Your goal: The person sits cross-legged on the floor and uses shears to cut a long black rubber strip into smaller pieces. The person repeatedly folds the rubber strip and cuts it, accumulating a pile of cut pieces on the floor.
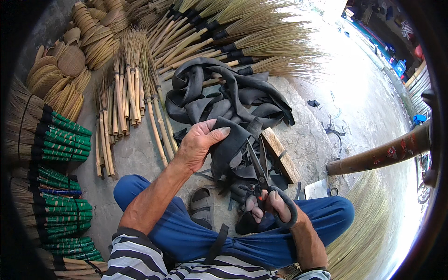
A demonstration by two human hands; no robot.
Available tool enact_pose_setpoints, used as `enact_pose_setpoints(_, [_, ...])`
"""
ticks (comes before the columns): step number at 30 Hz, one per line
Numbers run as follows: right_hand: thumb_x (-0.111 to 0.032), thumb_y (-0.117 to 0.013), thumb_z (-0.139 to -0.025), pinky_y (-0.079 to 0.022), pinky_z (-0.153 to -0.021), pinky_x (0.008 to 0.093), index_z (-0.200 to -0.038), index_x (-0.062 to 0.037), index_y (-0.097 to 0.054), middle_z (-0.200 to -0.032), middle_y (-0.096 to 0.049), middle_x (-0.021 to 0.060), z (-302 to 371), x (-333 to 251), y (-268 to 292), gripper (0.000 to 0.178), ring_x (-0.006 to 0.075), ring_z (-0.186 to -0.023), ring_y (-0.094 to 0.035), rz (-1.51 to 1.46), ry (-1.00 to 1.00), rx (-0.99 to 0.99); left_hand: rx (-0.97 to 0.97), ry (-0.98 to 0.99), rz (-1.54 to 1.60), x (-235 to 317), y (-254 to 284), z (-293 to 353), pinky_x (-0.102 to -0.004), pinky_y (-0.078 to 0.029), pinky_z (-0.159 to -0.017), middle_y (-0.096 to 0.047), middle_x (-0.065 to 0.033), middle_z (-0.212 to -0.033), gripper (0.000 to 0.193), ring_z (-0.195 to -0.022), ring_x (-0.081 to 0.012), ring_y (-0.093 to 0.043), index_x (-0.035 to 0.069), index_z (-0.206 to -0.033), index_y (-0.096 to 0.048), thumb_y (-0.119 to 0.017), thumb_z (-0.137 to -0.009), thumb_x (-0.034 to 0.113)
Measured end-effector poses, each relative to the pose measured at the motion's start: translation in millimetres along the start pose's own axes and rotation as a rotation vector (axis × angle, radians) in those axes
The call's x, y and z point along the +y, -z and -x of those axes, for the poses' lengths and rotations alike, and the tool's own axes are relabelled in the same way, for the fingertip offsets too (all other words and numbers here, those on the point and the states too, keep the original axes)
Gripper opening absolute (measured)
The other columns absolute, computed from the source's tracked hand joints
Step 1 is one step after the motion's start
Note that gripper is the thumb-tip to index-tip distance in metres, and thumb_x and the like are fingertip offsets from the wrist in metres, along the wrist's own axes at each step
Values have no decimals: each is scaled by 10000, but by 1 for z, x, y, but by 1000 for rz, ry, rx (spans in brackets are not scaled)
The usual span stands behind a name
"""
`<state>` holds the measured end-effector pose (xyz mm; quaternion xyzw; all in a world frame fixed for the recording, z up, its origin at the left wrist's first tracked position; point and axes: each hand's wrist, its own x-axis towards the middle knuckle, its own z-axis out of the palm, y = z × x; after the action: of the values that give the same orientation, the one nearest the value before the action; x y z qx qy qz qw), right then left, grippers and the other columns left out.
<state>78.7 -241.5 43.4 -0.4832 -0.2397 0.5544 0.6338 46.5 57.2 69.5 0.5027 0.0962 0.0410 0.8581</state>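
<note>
Between thumb and fingers, my left hand (204,143) pinches a black rubber sheet (231,140). My right hand (281,207) grips a pair of scissors (258,169) by dark, wrapped handles. Their blades are spread and point away from me, at the sheet's right edge; whether they touch it I cannot tell. Just beyond my hands lies a tangled heap of black rubber strips (224,93). A wooden block (282,156) rests to the right of the sheet. Dark scraps lie below the sheet, partly hidden by my right hand.
Grass brooms (224,51) with pale handles are spread at the back. Bundles of green-handled brooms (65,177) line the left side, below stacked woven baskets (70,60). A brown pole (378,151) juts in from the right. A grey sandal (201,207) sits between my knees.
</note>
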Motion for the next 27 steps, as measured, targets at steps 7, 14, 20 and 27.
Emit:
enact_pose_setpoints(7, [-688,-357,-1084,-443,-736,263,-1121,-18,-679,-857,-618,-1,-3,9,-6,744,130,-797,-597,15,-75,35,-170,156,-121,-2,4,11,-247,-609,-843,-781,-85,-1058,249,-912,-109,-739,-39,-1196,-716,-727,-1011,127])
enact_pose_setpoints(14, [-705,-352,-1080,-435,-667,264,-899,-62,-618,-748,-564,-11,-12,17,-17,718,117,-688,-560,12,-62,26,-233,288,-231,1,16,16,-262,-593,-843,-785,-70,-1029,249,-893,-108,-731,-27,-1171,-739,-752,-976,127])
enact_pose_setpoints(20, [-682,-349,-1092,-404,-549,288,-772,-75,-566,-614,-482,-30,-11,14,-20,720,122,-553,-517,140,-148,61,-206,306,-218,0,28,20,-264,-590,-852,-784,-74,-1046,250,-899,-109,-728,-36,-1183,-739,-743,-978,109])
enact_pose_setpoints(27, [-679,-313,-1099,-425,-581,298,-751,-88,-546,-626,-463,-19,-18,29,-31,724,127,-580,-520,98,-30,73,-339,364,-304,-15,21,27,-240,-579,-796,-769,-30,-1026,266,-854,-70,-685,-28,-1206,-739,-755,-993,130])
